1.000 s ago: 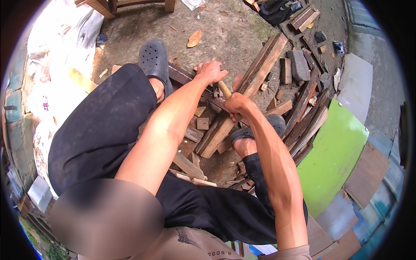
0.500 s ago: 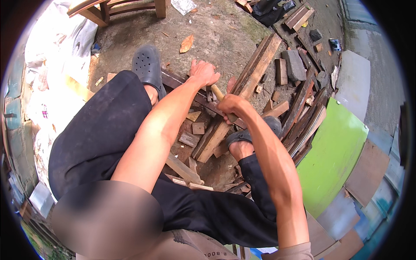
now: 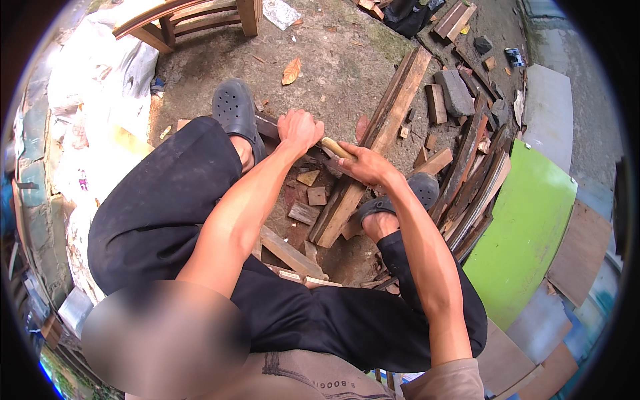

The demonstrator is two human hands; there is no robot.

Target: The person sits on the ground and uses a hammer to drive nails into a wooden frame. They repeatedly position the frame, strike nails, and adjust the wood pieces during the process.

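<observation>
A pale, rounded wooden handle lies in the grip of my right hand; the tool's other end is hidden. Just left of it my left hand is closed, knuckles up, over a dark wooden strip. What its fingers hold is hidden beneath the hand. That strip slants down to the right, across a long thick wooden beam on the ground. My left foot, in a grey clog, is beside the strip's far left end. The other clog is right of the beam.
Small wood offcuts lie between my feet. Stacked boards, a grey block and a green panel are on the right. A wooden stool-like frame stands at the far left, near white sacking.
My right hand has moved slightly up, and its fingers have shifted from a tight fist to a flatter hold on the handle. My left hand has moved slightly left. The view has shifted a little.
</observation>
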